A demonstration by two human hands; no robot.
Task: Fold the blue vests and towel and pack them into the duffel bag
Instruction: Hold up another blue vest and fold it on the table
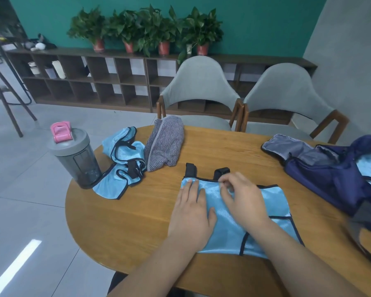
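Note:
A light blue vest [274, 202] with black trim lies partly folded on the round wooden table [126, 221] in front of me. My left hand [191, 215] presses flat on its left side, fingers straight. My right hand [240, 198] sits on the vest's upper middle with fingers curled, pinching the fabric near the black straps. A second blue vest [120, 168] lies crumpled at the table's far left. Beside it rests a bunched striped grey towel [165, 144]. The navy duffel bag [330, 174] stands open at the right, with blue fabric showing inside.
A grey shaker bottle [75, 155] with a pink lid stands at the table's left edge, touching the crumpled vest. Two grey chairs [201, 86] stand behind the table. A low wooden shelf with potted plants runs along the teal wall.

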